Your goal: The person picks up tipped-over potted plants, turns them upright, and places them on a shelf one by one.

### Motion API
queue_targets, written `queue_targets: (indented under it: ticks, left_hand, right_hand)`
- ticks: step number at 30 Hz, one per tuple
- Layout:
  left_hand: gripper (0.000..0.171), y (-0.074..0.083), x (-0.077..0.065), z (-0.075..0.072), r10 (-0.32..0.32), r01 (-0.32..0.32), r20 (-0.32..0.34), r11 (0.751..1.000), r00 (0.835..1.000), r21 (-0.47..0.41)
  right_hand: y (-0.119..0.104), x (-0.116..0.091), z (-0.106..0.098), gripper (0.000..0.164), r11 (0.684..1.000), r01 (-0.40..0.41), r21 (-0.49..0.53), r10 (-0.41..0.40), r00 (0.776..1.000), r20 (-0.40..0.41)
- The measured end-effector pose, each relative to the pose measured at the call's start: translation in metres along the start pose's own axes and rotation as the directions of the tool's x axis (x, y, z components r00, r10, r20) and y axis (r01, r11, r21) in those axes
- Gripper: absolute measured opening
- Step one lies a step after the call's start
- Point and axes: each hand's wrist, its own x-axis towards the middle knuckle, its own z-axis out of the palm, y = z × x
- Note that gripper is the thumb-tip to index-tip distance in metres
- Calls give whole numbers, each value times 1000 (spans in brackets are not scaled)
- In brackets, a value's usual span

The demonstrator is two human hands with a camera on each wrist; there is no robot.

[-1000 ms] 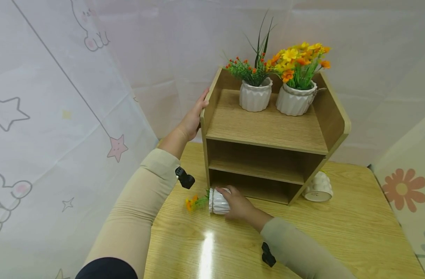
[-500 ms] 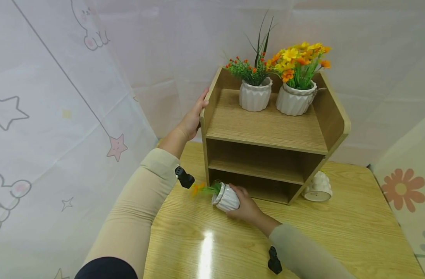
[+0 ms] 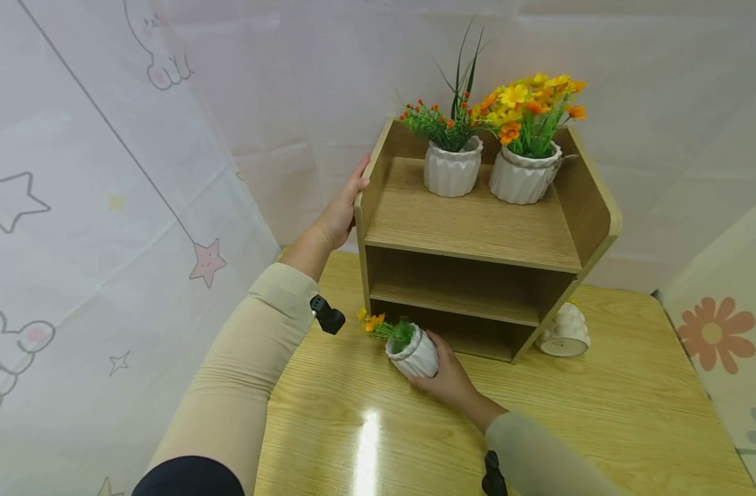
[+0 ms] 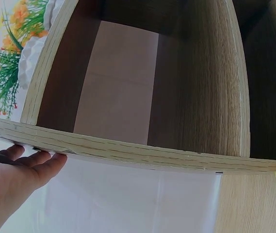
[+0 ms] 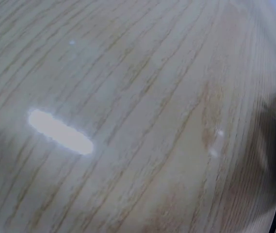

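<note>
My right hand [image 3: 451, 379] grips a small white fluted flowerpot [image 3: 420, 358] from its base side, in front of the shelf unit's lowest compartment. The pot is tilted, its mouth turned to the upper left, with orange and yellow flowers [image 3: 375, 322] sticking out. Along the outer left side of the wooden shelf unit [image 3: 464, 231] rests my left hand [image 3: 338, 217]. In the left wrist view, the fingers of that left hand [image 4: 24, 174] lie extended against the side panel. The right wrist view shows mostly tabletop; the right hand is barely visible there.
Two potted plants stand on the top shelf: one with red buds [image 3: 452, 169], one with yellow and orange flowers [image 3: 523, 176]. A white bumpy pot [image 3: 566, 332] lies on the wooden table [image 3: 626, 386] right of the unit. Printed cloth [image 3: 105, 275] hangs around.
The right hand has shifted slightly right with the flowerpot, which has gone from lying on its side to tilted with its mouth raised. The left hand has stayed in place.
</note>
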Motion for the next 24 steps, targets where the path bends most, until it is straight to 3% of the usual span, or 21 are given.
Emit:
queue_targets:
  ticks: [15, 24]
  left_hand:
    - [64, 1, 0, 0, -6, 6, 5, 1000, 1000, 6]
    - [64, 0, 0, 0, -3, 3, -2, 1000, 1000, 0]
  right_hand:
    - [10, -11, 1, 116, 999, -17, -46, 15, 998, -55]
    - [12, -16, 1, 120, 995, -92, 45, 94, 995, -35]
